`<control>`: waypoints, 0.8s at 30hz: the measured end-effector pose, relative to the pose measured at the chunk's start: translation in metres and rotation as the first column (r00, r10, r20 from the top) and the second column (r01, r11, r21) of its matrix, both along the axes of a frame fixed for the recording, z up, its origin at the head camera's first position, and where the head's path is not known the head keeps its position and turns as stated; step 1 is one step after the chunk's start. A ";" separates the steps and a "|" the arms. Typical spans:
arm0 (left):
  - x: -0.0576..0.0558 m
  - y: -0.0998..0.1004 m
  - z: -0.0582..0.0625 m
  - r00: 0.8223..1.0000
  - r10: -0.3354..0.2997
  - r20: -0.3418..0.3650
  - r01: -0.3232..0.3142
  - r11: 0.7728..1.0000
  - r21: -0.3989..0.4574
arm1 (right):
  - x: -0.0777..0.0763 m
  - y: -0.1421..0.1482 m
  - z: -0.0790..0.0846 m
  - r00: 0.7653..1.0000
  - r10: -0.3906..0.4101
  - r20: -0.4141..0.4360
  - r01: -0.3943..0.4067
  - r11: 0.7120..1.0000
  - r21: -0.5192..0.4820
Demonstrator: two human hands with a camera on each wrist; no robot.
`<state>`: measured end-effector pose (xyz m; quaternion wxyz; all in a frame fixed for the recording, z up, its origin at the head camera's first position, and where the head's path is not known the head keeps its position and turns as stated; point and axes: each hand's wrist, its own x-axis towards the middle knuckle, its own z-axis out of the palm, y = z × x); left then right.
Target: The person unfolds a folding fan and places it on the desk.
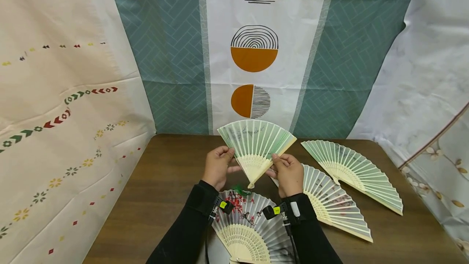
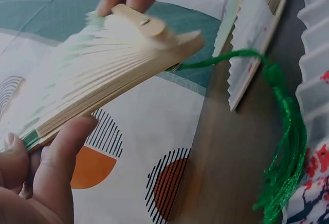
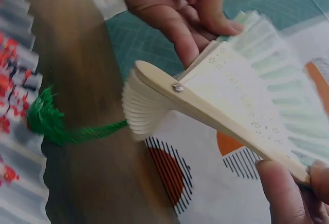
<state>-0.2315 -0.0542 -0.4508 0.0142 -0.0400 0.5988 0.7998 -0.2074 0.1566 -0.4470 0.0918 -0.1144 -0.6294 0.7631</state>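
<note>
A pale green folding fan (image 1: 256, 139) with cream ribs is held up above the table, spread partway with its pivot end down. My left hand (image 1: 218, 167) pinches its left edge between thumb and fingers. On the other side, my right hand (image 1: 290, 175) pinches the right outer stick. A green tassel (image 2: 290, 131) hangs from the pivot end by a cord. Below my wrists lies an open grey-white fan (image 1: 253, 215) with red blossoms, partly covered by my right sleeve.
On the brown table (image 1: 157, 199), to the right, lie two more spread fans: a whitish one (image 1: 329, 199) partly behind my right hand, and a green one (image 1: 355, 170) beyond it. A patterned cloth (image 1: 253, 60) hangs at the table's back edge; pale cloths flank both sides.
</note>
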 end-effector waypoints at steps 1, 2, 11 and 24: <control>0.000 -0.001 0.000 1.000 0.013 -0.006 -0.013 1.000 0.015 | -0.001 0.001 -0.001 1.000 -0.005 0.002 0.005 1.000 -0.026; -0.001 -0.001 0.000 1.000 0.026 -0.009 -0.025 0.999 0.030 | -0.001 0.003 -0.001 1.000 -0.010 0.003 0.010 0.999 -0.050; -0.005 -0.005 -0.005 0.995 0.096 -0.001 -0.094 0.978 0.185 | -0.007 0.010 -0.008 0.995 -0.093 -0.040 0.082 0.972 -0.219; -0.002 -0.001 -0.007 0.986 0.166 -0.005 -0.160 0.957 0.240 | -0.008 0.007 -0.013 0.987 -0.163 -0.005 0.155 0.948 -0.278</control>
